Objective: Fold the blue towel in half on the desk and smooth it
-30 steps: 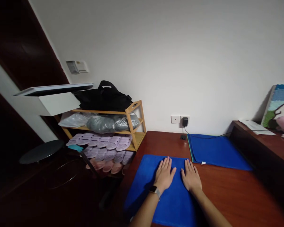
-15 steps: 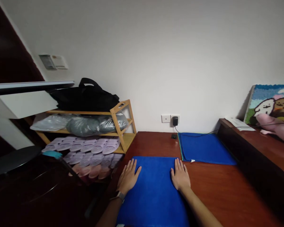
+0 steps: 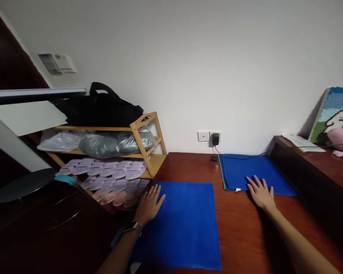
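A blue cloth (image 3: 188, 224) lies spread out on the reddish-brown desk (image 3: 188, 167). At its far left corner is my left hand (image 3: 149, 205), fingers stretched out over the cloth's left edge, with a watch (image 3: 137, 227) on the wrist. My right hand (image 3: 261, 194) has its fingers spread at the near edge of a stack of folded blue cloths (image 3: 254, 171); whether it touches them I cannot tell. A small white tag (image 3: 238, 189) sticks out from the stack's front edge. Neither hand grips anything.
A wooden rack (image 3: 157, 163) with several clogs (image 3: 103, 169) and a black bag (image 3: 103, 110) stands at left, near a black stool (image 3: 23, 186). A black plug (image 3: 215, 139) in the wall socket trails a cord across the stack. A raised ledge (image 3: 308, 171) borders the desk's right side.
My right hand has left the spread cloth's right corner and moved right to the folded stack. My left hand stays at the left corner. The view has shifted slightly.
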The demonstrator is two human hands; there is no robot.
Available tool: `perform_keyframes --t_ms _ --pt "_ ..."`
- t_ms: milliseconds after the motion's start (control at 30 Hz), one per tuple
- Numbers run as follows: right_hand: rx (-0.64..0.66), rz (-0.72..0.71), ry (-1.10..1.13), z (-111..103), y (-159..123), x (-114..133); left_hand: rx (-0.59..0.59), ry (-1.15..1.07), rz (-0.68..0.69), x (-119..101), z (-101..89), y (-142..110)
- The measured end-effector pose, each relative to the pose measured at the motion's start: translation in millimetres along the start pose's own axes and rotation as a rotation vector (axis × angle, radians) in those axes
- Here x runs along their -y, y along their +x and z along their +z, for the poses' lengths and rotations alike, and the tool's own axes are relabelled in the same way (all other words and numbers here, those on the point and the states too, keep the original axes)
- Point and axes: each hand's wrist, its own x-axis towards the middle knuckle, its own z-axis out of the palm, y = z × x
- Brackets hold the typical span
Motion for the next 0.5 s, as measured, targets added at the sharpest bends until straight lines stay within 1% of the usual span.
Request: perform_keyframes --t_ms 67,133,233,300,367,433,500 --pt "0.054 -0.014 -0.033 6 4 -8 -0.026 -0.005 0.022 5 3.6 0" --pt "0.072 -0.014 -0.051 9 1 -9 -0.036 -0.007 0.035 6 5.6 0" --pt "0.080 -0.003 -0.064 9 -12 -4 0.010 -0.018 0.007 4 2.5 1" --pt "0.090 0.005 -0.080 6 -27 -1 0.062 -0.043 -0.023 1 -3.1 3" --pt "0.095 0.013 -0.099 4 -47 0 0.073 -0.080 -0.043 -2 -10.8 1" --pt "0.095 0.009 -0.112 2 -71 -1 0.015 -0.115 -0.043 -6 -20.0 -7" --pt "0.088 -0.005 -0.120 3 -97 -4 -0.070 -0.140 0.003 -10 -30.5 -25"
